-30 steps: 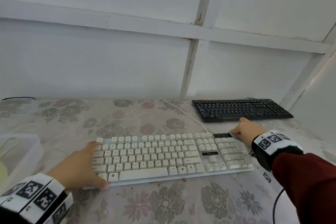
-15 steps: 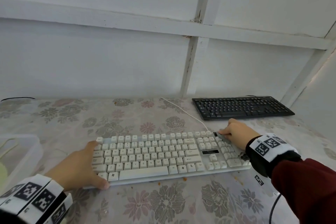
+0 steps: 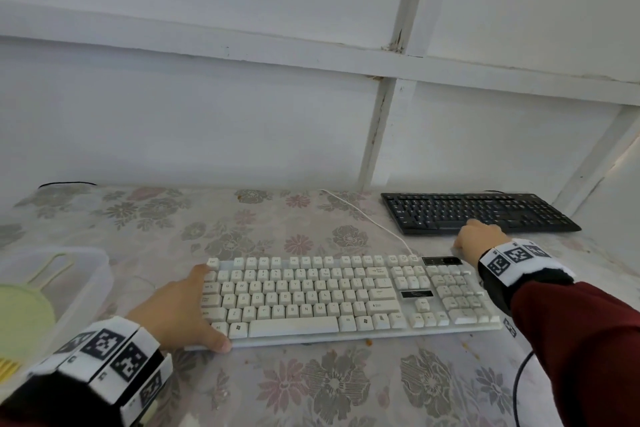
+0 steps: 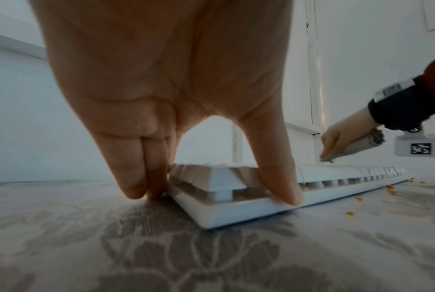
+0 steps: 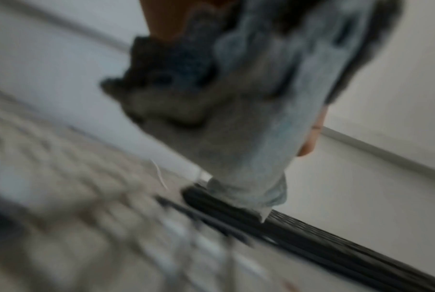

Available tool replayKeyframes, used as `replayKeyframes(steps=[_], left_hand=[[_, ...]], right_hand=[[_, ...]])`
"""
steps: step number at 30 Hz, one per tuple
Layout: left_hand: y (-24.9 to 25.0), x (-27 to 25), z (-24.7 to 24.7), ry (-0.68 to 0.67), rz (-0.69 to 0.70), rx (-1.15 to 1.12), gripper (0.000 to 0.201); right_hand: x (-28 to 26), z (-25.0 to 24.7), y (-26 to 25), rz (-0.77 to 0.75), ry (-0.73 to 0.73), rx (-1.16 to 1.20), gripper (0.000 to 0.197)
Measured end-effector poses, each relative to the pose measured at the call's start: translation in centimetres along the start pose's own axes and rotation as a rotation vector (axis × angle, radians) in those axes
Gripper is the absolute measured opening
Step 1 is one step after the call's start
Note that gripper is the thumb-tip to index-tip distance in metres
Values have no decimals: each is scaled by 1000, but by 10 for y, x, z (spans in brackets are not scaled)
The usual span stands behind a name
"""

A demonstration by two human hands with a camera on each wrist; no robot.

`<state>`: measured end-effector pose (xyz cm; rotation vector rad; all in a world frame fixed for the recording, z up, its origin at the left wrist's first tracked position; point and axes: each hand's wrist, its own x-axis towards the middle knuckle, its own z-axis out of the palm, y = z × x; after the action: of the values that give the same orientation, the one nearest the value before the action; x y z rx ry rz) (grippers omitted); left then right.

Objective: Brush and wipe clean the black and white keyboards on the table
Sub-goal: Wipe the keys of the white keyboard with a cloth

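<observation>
The white keyboard (image 3: 311, 295) lies across the near middle of the flowered table. My left hand (image 3: 194, 308) grips its left end, thumb on the front edge and fingers (image 4: 146, 189) against the left side. My right hand (image 3: 479, 239) holds a bunched grey cloth (image 5: 248, 138) just past the white keyboard's far right corner, close to the front edge of the black keyboard (image 3: 478, 211). The cloth (image 4: 356, 148) pokes out below the fist. The right wrist view is blurred.
A clear plastic box (image 3: 97, 274) with a pale green item stands at the left. Orange crumbs (image 3: 369, 342) lie in front of the white keyboard. Its white cable (image 3: 363, 215) runs toward the wall. A black cable (image 3: 519, 385) hangs by my right sleeve.
My right hand with the cloth slid left along the white keyboard's far right corner, then back right and farther out toward the black keyboard. The left hand has stayed put.
</observation>
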<state>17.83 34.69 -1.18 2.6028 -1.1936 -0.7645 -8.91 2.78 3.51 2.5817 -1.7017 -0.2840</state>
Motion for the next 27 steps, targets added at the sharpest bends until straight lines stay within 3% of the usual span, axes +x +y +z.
replayKeyframes(steps=[2, 7, 10, 16, 20, 24, 27], left_hand=[[0, 0, 0, -3, 1, -3, 121], [-1, 2, 1, 1, -4, -23, 121], [-2, 3, 2, 3, -10, -56, 117], [-3, 4, -2, -1, -11, -91, 113], [-6, 6, -2, -5, -26, -135, 116], [-6, 5, -1, 9, -1, -143, 103], [-6, 3, -1, 12, 21, -125, 113]], right_hand=[[-2, -7, -28, -65, 23, 85, 31], [-58, -22, -146, -576, 5, 242, 32], [-84, -18, -206, -752, -54, 270, 31], [-109, -17, -260, -880, -60, 174, 43], [-118, -11, -276, -919, -67, 101, 21], [-119, 6, -284, -896, -29, 127, 27], [-118, 8, -278, -894, -7, 100, 22]])
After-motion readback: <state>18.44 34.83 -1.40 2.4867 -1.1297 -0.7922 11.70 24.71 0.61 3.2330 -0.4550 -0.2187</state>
